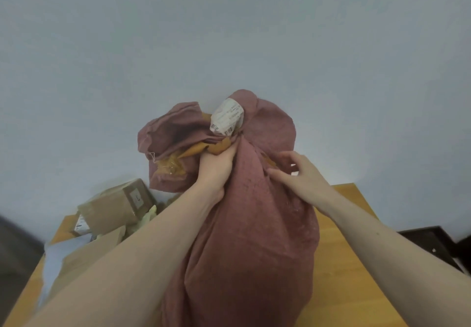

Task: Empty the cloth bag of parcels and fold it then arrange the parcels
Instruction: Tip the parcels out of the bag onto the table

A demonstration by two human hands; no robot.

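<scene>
A bulging dusty-pink cloth bag [249,237] stands upright on the wooden table [344,263] in front of me. At its open mouth an orange-yellow parcel [219,147] with a white barcode label [226,117] sticks out. My left hand [215,171] grips that parcel together with gathered cloth at the bag's neck. My right hand [300,176] rests on the bag's right side, fingers loosely bent, touching the cloth. More yellow wrapping [169,166] shows inside a fold at the left of the mouth.
Left of the bag lie a taped brown cardboard box [114,207], a flat brown envelope [84,258], pale green packing [145,219] and a light blue-grey mailer [54,258]. A dark piece of furniture [430,245] stands off the table's right edge. A pale wall is behind.
</scene>
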